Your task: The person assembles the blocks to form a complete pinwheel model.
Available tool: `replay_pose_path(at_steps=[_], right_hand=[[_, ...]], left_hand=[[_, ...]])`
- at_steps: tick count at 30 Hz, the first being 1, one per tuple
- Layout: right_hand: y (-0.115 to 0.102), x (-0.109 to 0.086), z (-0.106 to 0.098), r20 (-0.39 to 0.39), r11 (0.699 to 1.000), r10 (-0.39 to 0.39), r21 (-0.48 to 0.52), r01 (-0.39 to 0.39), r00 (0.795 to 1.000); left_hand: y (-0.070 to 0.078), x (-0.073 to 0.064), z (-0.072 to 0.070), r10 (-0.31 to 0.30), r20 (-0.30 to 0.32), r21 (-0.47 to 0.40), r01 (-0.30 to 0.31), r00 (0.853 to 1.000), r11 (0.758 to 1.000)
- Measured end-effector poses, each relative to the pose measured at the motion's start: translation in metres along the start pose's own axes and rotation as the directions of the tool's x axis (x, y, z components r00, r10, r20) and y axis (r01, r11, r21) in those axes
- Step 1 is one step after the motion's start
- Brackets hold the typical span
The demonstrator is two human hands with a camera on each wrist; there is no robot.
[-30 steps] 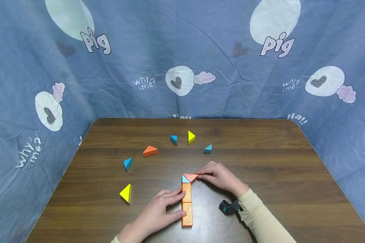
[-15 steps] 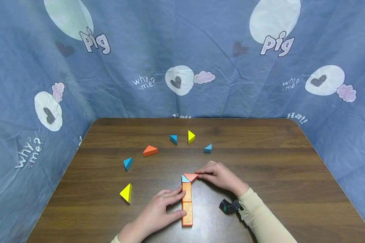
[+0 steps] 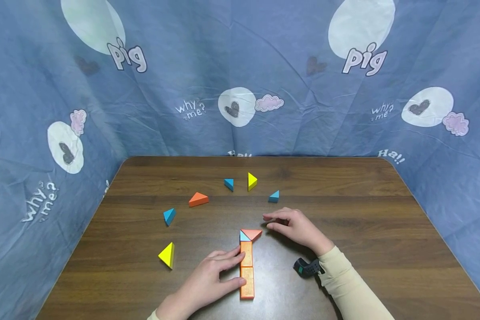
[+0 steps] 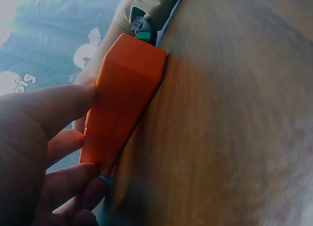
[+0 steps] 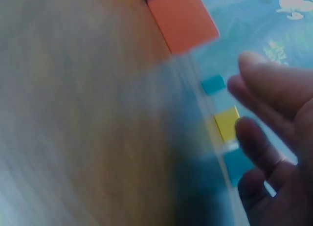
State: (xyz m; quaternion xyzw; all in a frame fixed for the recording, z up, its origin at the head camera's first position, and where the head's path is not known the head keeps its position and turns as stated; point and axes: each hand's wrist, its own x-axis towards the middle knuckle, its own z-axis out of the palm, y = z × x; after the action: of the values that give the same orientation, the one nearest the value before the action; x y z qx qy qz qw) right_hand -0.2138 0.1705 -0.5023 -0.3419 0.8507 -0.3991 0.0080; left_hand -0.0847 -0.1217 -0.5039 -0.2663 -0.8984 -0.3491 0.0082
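Note:
Two orange rectangular blocks lie end to end, a far one (image 3: 248,260) and a near one (image 3: 248,291). My left hand (image 3: 208,276) rests along their left side, fingers nearly straight; the left wrist view shows its fingertips touching the orange surface (image 4: 127,84). A light blue triangular block (image 3: 243,237) sits at the far end of the pair, and a red triangular block (image 3: 252,234) fits against it, jutting out to the right. My right hand (image 3: 300,229) is apart from the red block, up and to its right, with loose fingers around nothing.
Beyond the hands stand loose triangular blocks: blue (image 3: 229,184), yellow (image 3: 252,182) and blue (image 3: 274,197). Farther left are an orange one (image 3: 198,199), a blue one (image 3: 169,216) and a yellow one (image 3: 167,255). A patterned blue cloth (image 3: 164,133) surrounds the wooden table (image 3: 364,213).
My right hand has let go of the red triangular block and moved slightly away, up and to the right. The left hand and the blocks stay where they were.

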Motion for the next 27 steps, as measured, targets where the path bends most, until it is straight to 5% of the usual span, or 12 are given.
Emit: replay_pose_path(at_steps=[18,27], right_hand=[[0.033,0.013,-0.038,-0.157,0.992,0.116,-0.022,-0.121,0.981],[0.05,0.026,-0.044,-0.116,0.986,0.153,-0.045,-0.159,0.981]], left_hand=[[0.0,-0.001,0.001,-0.015,0.02,-0.009,0.015,1.0,1.0],[0.0,-0.001,0.001,-0.012,0.012,-0.016,0.012,1.0,1.0]])
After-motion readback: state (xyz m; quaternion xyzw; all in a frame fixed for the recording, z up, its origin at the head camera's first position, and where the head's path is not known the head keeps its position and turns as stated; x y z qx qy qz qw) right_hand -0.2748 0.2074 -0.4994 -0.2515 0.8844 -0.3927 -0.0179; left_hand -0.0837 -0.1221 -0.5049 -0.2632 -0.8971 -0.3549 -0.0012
